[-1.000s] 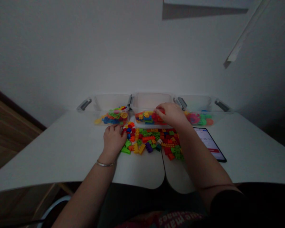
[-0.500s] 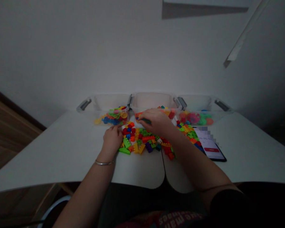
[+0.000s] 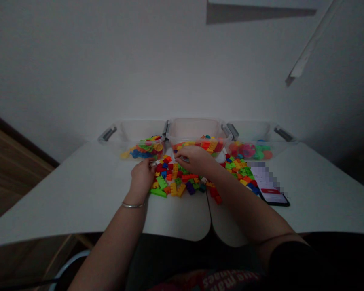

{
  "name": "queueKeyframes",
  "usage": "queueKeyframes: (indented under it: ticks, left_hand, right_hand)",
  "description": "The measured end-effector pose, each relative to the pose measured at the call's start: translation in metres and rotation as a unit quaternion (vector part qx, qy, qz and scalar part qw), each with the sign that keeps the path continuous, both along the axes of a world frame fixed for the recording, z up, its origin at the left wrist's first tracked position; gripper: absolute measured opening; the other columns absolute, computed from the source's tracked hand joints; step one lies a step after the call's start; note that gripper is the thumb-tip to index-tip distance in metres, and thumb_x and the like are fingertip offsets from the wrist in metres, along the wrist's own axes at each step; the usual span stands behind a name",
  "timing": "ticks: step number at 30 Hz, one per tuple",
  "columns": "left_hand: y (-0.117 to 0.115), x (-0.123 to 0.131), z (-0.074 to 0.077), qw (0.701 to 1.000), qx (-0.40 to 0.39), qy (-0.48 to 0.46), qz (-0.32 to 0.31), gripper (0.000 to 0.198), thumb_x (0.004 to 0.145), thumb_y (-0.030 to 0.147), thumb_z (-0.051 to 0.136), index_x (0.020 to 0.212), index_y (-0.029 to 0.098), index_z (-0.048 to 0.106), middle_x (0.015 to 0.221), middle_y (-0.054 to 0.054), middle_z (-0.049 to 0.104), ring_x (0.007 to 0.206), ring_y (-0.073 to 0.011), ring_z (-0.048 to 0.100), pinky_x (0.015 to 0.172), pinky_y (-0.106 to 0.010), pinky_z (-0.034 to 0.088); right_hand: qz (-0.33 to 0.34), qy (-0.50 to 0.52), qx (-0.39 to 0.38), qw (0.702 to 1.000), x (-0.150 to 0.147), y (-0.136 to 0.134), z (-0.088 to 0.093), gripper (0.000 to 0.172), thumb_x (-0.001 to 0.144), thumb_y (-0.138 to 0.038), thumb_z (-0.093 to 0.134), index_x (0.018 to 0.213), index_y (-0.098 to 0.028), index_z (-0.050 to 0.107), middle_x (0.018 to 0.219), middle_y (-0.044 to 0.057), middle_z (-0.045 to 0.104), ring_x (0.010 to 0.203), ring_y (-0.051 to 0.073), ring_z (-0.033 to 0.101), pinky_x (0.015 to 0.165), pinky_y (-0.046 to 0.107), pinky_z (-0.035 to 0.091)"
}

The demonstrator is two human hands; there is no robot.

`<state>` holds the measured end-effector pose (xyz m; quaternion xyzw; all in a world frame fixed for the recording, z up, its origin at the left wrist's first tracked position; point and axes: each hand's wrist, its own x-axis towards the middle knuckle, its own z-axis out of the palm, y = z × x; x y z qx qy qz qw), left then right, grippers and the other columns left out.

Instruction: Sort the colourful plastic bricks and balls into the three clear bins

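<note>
Coloured toy building bricks (image 3: 172, 173) lie in a loose pile on the white table. My left hand (image 3: 142, 176) rests at the pile's left edge, its fingers bent together around something small and pale that I cannot make out. Over the back of the pile hovers my right hand (image 3: 197, 161), just in front of the middle clear plastic box (image 3: 197, 128). Its thumb and fingers are slightly apart, and no brick shows between them. That box has red, orange and yellow bricks in it. My right forearm hides part of the pile.
A clear box (image 3: 142, 128) with yellow, green and blue pieces stands at left; another clear box (image 3: 250, 130) with pink and green pieces stands at right. A phone (image 3: 271, 190) lies right of the pile. A wall (image 3: 182, 60) rises behind the boxes.
My right hand has come down and slightly nearer, away from the middle box. The dark green piece in its fingers no longer shows. My left fingers have drawn together at the pile's edge.
</note>
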<state>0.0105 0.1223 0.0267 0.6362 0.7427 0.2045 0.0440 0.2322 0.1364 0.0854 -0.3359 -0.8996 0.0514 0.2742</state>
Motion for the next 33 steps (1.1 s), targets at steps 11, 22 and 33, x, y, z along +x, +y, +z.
queueKeyframes:
  ticks: [11, 22, 33]
  left_hand:
    - [-0.002, 0.007, -0.004, 0.906, 0.145, -0.374, -0.135, 0.051, 0.081, 0.045, 0.063, 0.124, 0.018, 0.057, 0.099, -0.008, 0.075, 0.088, -0.02, 0.071, 0.084, -0.034, 0.055]
    - [-0.015, 0.021, 0.004, 0.851, 0.044, -0.468, -0.234, 0.068, 0.08, 0.047, 0.064, 0.136, 0.014, 0.042, 0.086, -0.005, 0.075, 0.081, -0.0193, 0.072, 0.078, -0.033, 0.056]
    - [-0.011, 0.007, 0.002, 0.965, 0.153, -0.158, -0.145, 0.035, 0.091, 0.037, 0.046, 0.115, 0.019, 0.064, 0.116, -0.01, 0.069, 0.108, -0.0237, 0.063, 0.097, -0.039, 0.05]
  right_hand:
    - [0.006, 0.035, -0.004, 0.999, -0.002, -0.001, -0.003, 0.016, 0.089, -0.016, 0.06, 0.102, -0.017, 0.069, 0.104, 0.009, 0.073, 0.097, 0.02, 0.065, 0.088, 0.034, 0.047]
    - [0.059, 0.006, -0.026, 0.998, -0.014, -0.009, -0.005, 0.016, 0.091, -0.019, 0.062, 0.105, -0.018, 0.069, 0.109, 0.008, 0.072, 0.102, 0.019, 0.065, 0.09, 0.032, 0.047]
    - [-0.04, 0.117, 0.054, 0.991, 0.02, 0.001, 0.027, 0.017, 0.085, -0.019, 0.06, 0.1, -0.018, 0.068, 0.101, 0.008, 0.069, 0.096, 0.021, 0.062, 0.089, 0.036, 0.049]
